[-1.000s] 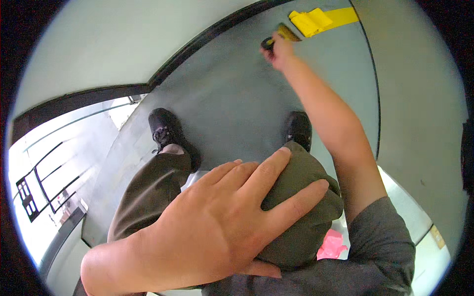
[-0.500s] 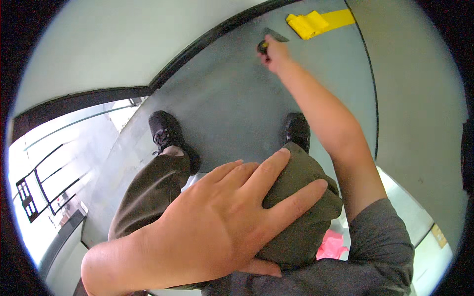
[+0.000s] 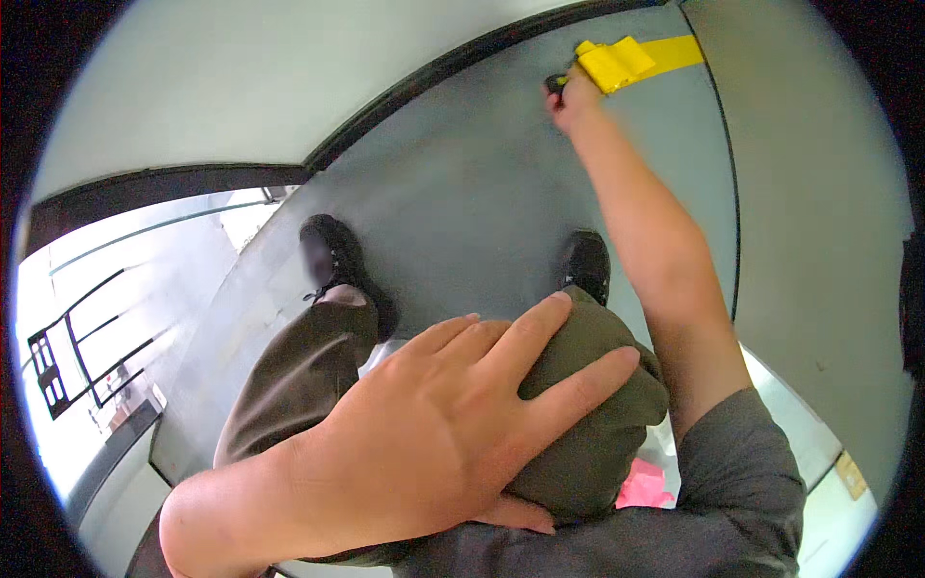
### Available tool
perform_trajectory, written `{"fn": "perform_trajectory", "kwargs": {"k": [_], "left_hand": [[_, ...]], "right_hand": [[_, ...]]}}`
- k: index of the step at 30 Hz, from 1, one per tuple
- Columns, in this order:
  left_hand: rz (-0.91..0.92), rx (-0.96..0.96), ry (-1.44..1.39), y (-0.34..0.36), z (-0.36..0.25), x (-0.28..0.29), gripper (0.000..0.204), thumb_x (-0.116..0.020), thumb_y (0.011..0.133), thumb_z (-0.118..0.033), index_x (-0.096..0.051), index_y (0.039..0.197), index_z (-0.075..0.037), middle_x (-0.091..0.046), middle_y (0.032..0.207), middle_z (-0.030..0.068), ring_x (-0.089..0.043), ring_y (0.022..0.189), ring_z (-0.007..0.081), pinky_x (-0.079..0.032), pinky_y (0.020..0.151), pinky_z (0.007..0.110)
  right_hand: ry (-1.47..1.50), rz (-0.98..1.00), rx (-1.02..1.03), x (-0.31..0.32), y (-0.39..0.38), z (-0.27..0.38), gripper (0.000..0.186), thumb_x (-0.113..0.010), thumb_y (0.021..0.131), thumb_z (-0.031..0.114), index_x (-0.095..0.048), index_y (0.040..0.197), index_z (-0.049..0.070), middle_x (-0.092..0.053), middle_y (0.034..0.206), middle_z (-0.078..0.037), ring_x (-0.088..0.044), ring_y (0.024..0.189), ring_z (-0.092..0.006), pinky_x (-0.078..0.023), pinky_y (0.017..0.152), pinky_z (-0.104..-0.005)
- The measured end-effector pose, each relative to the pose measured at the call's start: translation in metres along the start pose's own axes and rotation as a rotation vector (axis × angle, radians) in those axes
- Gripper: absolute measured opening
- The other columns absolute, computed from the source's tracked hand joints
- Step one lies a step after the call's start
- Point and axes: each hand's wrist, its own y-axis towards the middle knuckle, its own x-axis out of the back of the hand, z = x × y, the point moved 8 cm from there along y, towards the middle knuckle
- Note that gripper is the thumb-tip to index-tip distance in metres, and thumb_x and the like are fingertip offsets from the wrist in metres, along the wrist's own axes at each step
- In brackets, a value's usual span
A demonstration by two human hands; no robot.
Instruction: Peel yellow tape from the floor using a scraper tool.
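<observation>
My left hand [image 3: 453,405] rests spread over my raised right knee [image 3: 578,424] in olive trousers. My right hand [image 3: 576,104] reaches out to the grey floor [image 3: 462,154] and is closed round the black-and-yellow handle [image 3: 554,85] of a scraper-like tool, whose blade is hidden. Just beside that hand lies a bunched yellow piece [image 3: 617,63], perhaps cloth, over a flat yellow strip [image 3: 674,53] on the floor.
A dark skirting [image 3: 405,72] runs along the white wall. My black shoes [image 3: 332,250] are on the grey floor. A grey panel [image 3: 809,193] stands at right. Black rails [image 3: 96,337] show through a bright opening at left. A crumpled pink item [image 3: 644,486] is below my knee.
My right hand and the tool have moved rightward, up against the bunched yellow piece, and the blade is now hidden. My left hand stays on the knee.
</observation>
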Motion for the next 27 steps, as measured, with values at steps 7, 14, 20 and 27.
{"fn": "perform_trajectory", "kwargs": {"k": [7, 14, 20, 27], "left_hand": [[0.034, -0.033, -0.015, 0.0, -0.005, 0.001, 0.092, -0.071, 0.058, -0.052, -0.036, 0.136, -0.018, -0.041, 0.127, 0.0237, -0.055, 0.1, 0.0392, -0.046, 0.087, 0.042], [0.03, 0.004, 0.009, 0.002, -0.001, -0.001, 0.091, -0.07, 0.058, -0.053, -0.038, 0.135, -0.018, -0.041, 0.127, 0.0245, -0.056, 0.099, 0.0393, -0.047, 0.086, 0.042], [0.064, -0.006, 0.0, 0.004, -0.005, -0.001, 0.09, -0.071, 0.057, -0.052, -0.04, 0.134, -0.017, -0.042, 0.126, 0.0245, -0.056, 0.098, 0.0398, -0.047, 0.084, 0.042], [0.015, -0.002, -0.006, 0.005, -0.004, 0.001, 0.091, -0.072, 0.056, -0.052, -0.04, 0.134, -0.017, -0.042, 0.125, 0.0249, -0.056, 0.097, 0.0394, -0.047, 0.085, 0.042]], "right_hand": [[-0.337, 0.134, 0.016, 0.03, 0.012, 0.0, 0.027, -0.049, 0.091, 0.036, -0.045, 0.101, 0.012, -0.058, 0.078, -0.01, -0.057, 0.056, -0.0217, -0.039, 0.037, -0.0257], [-0.055, 0.047, -0.009, 0.011, -0.011, -0.013, 0.027, -0.049, 0.091, 0.037, -0.045, 0.101, 0.013, -0.057, 0.078, -0.01, -0.054, 0.058, -0.0184, -0.034, 0.036, -0.0221], [-0.343, 0.081, -0.057, 0.034, -0.042, -0.052, 0.026, -0.047, 0.092, 0.038, -0.045, 0.1, 0.013, -0.056, 0.076, -0.007, -0.053, 0.057, -0.0177, -0.035, 0.038, -0.0228], [-0.199, -0.013, 0.019, 0.057, 0.014, -0.01, 0.033, -0.052, 0.088, 0.042, -0.051, 0.092, 0.009, -0.052, 0.08, -0.005, -0.046, 0.06, -0.018, -0.037, 0.04, -0.0292]]}}
